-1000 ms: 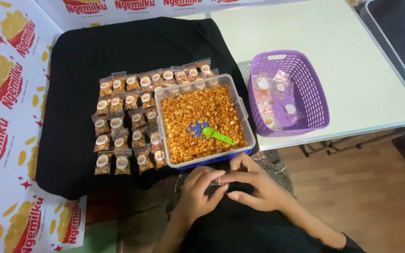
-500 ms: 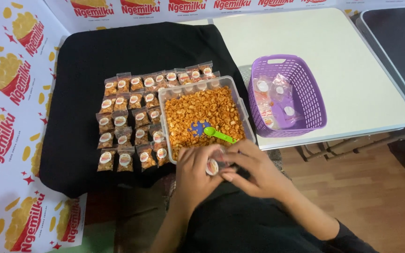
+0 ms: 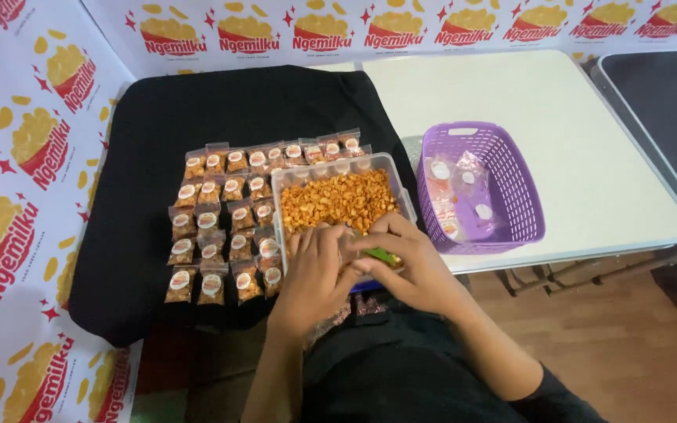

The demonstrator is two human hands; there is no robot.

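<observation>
Right now my hands sit over the near edge of the clear plastic tub (image 3: 401,188) of orange, crumbly snack pieces (image 3: 338,202). My right hand (image 3: 413,262) pinches the green plastic scoop (image 3: 381,255), which pokes out just under my fingertips. My left hand (image 3: 316,270) curls beside it, touching the right; whether it grips a small bag I cannot tell (its fingers hide whatever lies beneath). I judge this the filling step: the next move calls for a level scoop and a bag held open. Left of my left hand, small glossy filled packets (image 3: 213,227) with round labels lie in rows on a black cloth (image 3: 143,157). Beyond my right hand a purple slatted basket (image 3: 511,180) holds clear bags on the smooth white table (image 3: 589,141).
</observation>
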